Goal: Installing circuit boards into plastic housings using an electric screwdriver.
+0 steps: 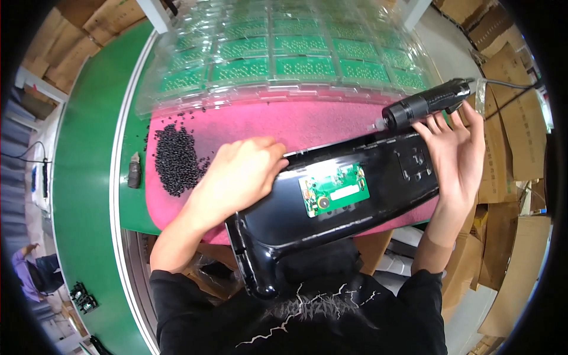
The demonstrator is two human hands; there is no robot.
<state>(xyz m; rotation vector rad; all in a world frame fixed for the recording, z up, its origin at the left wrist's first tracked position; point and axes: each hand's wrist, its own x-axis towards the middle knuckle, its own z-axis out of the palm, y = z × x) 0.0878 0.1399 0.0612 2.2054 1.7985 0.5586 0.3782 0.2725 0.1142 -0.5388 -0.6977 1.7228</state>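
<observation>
At the worktop (135,207), head view: a black housing (269,216) sits open face up over the near edge of a pink mat (331,118), its lower-left corner jutting out toward the person's dark shirt.

Left hand: closed over the far rim of the housing (242,174), fingers curled on the edge near its left end.

Right hand: spread wide, palm showing (452,148), fingertips up against a black electric screwdriver (429,105); whether they bear its weight, one cannot tell.

Housing's handling: likely light for its size, stiff and glossy, so apt to slide under dry fingers; the raised rim at both ends looks the surest hold.

Circuit board: green, lying within the housing (346,183), parts facing up; probably fragile, best taken by its edges, clear of the components.

Housing's long axis: slanting from lower left to upper right, the broad end with its projecting corner at the lower left, the other end by the right hand.

Board's long axis: roughly along the housing's.

Screwdriver's aim: tip toward the lower left, just beyond the housing's far rim, cord trailing off right.

Mat's left side: a heap of small black pieces (176,160), near the left forearm.
</observation>
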